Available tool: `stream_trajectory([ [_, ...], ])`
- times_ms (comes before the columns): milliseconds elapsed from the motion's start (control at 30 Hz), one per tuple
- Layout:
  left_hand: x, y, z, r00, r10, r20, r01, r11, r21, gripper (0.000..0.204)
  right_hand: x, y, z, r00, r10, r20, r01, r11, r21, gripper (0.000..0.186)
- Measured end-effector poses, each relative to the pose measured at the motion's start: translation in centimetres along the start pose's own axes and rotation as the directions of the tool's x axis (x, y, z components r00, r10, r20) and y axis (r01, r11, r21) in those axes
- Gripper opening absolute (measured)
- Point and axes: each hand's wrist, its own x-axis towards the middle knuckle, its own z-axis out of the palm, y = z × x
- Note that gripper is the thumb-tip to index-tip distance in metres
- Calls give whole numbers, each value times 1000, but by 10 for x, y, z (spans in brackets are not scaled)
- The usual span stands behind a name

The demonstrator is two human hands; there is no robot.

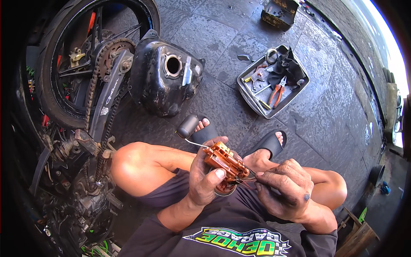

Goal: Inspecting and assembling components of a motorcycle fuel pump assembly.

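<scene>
My left hand [204, 177] is wrapped round a fuel pump [224, 162] with an amber-brown plastic body, held over my lap. From its upper left a thin metal arm runs out to a black float [187, 126]. Thin wires [247, 181] come out on the pump's right side. There my right hand [286, 188] pinches a thin dark piece, perhaps a wire or a slim tool, between thumb and forefinger. Its exact kind is hidden by the fingers. Beyond my left knee a black fuel tank [147, 85] with a round opening on top lies on the floor.
A motorcycle wheel [43, 85] with chain and swingarm stands at the left, above a greasy engine [85, 205]. On the tiled floor, a grey tray [267, 112] holds orange-handled pliers [278, 92] and small parts. Farther back sits a worn metal box [280, 19].
</scene>
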Motion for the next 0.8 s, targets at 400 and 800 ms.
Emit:
stream_trajectory([
  [400, -5, -1, -6, 979, 169, 116, -205, 843, 497, 69, 2, -4, 8, 989, 144, 37, -149, 964, 222, 18],
  [800, -4, 3, 4, 965, 240, -103, -202, 936, 289, 67, -27, 0, 40, 999, -40, 2, 40, 997, -67, 34],
])
